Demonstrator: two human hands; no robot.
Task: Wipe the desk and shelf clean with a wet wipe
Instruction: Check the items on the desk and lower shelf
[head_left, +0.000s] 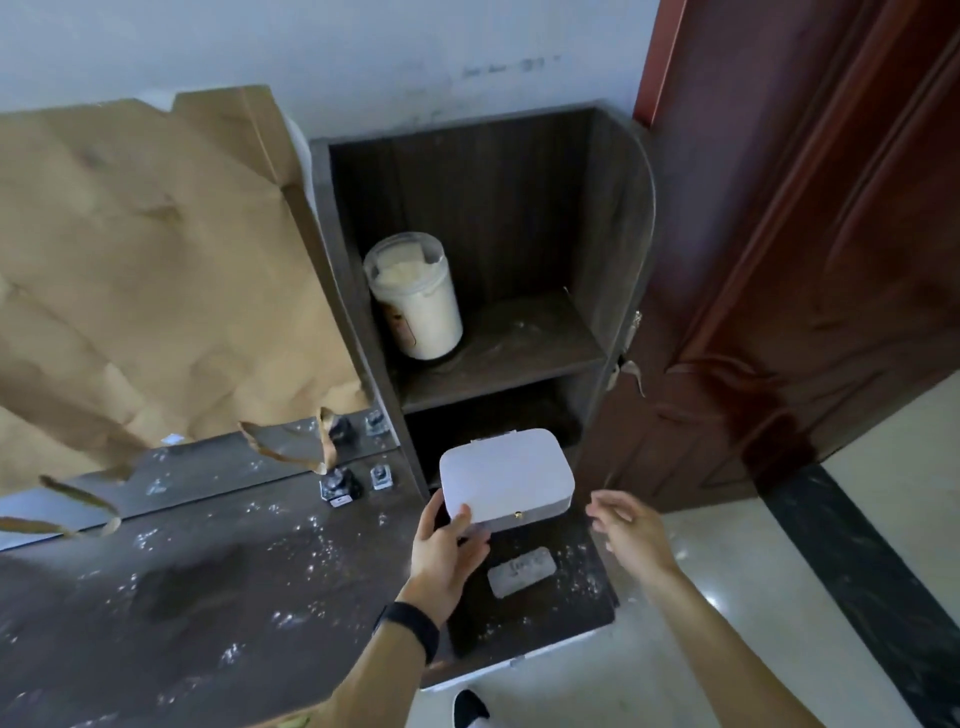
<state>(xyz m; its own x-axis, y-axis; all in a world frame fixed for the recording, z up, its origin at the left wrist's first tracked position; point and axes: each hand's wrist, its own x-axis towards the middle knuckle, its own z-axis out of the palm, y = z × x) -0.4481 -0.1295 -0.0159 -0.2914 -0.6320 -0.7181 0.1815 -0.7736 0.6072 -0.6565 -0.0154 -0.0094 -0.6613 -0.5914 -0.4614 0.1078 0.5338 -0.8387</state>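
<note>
Dim, soft daylight; the shelf (498, 218) recess lies in shadow. Glare on the floor (691, 566) right of the hands. Edges bow; slight blur throughout.

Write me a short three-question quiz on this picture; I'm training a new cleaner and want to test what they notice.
1. True or false: the left hand holds the white box by its near left corner.
2. Where does the white tub stand? A) on the desk B) on the shelf C) on the floor
3. Fill in: the right hand is open and touches ____.

Key
1. True; its grip is on the box's corner, lifted over the dusty desk.
2. B, at the left of the upper shelf board.
3. Nothing; it hovers right of the box.
</note>
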